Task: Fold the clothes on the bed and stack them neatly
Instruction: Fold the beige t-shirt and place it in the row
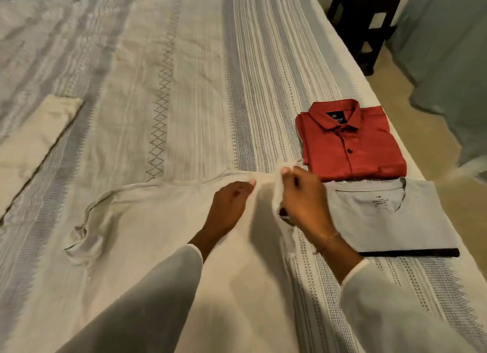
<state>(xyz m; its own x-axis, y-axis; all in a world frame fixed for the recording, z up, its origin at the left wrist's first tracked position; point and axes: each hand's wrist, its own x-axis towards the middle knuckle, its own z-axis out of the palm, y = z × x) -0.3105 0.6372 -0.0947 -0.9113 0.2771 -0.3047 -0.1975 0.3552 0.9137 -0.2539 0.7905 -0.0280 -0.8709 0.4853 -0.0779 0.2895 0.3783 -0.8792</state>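
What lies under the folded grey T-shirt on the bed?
Under the grey T-shirt a dark garment pokes out along the near edge. Only that strip shows; the rest is covered, so its kind is unclear.

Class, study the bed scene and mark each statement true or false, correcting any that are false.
1. The red shirt lies folded on the bed. True.
2. The grey T-shirt lies on top of the red shirt. False: it lies beside it, nearer the camera.
3. The right hand grips the cream garment at its edge. True.
4. The cream garment is already folded small. False: it is spread across the bed.
5. The left hand is off the bed. False: it is on the cream garment.
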